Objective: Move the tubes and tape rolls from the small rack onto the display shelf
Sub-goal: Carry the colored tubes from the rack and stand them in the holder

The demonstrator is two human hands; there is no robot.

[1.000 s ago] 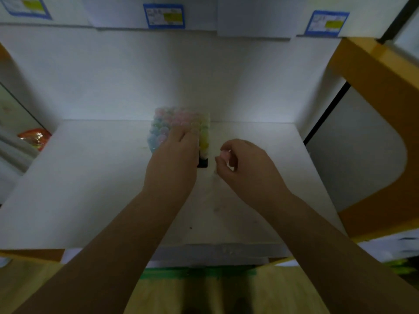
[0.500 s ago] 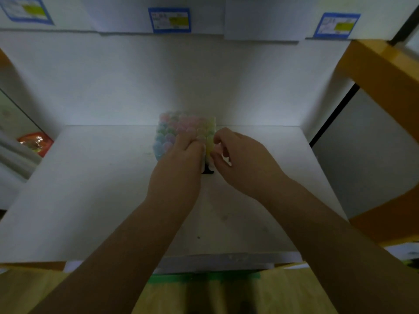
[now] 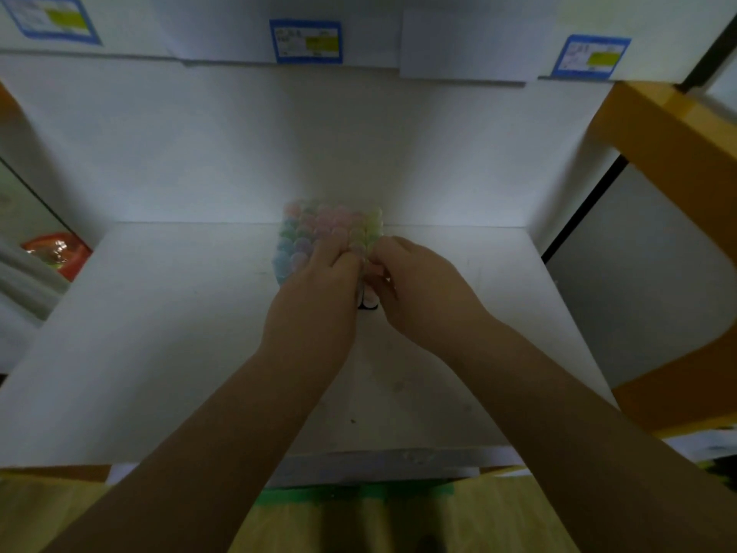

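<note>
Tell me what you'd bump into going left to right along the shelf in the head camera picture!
Orange shiny packet → block of pastel tubes → left hand → right hand → yellow frame.

We face a white back wall (image 3: 359,145), dimly lit, brightest near its base. Three blue price labels (image 3: 306,41) line the edge above. An orange frame (image 3: 670,153) stands right; wooden floor (image 3: 498,516) and green tape (image 3: 359,492) below.
</note>
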